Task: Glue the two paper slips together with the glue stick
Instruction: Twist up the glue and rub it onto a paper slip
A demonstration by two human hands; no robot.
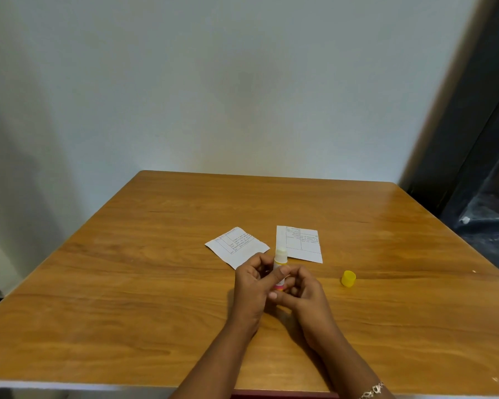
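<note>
In the head view, both hands met over the middle of the table [127,283]. The left hand [252,286] gripped the glue stick [280,259] upright, fingers curled round its body and thumb laid across the front. The right hand [307,295] pinched the stick's lower end with bent fingers. The stick was uncapped, its white tip bare above the hands. Its yellow cap [348,278] lay on the wood to the right, well apart. Just beyond the hands lay two printed slips, side by side and not touching: the left slip [236,246] turned askew, the right slip [300,243] nearly square. A bracelet [372,390] circled the right wrist.
</note>
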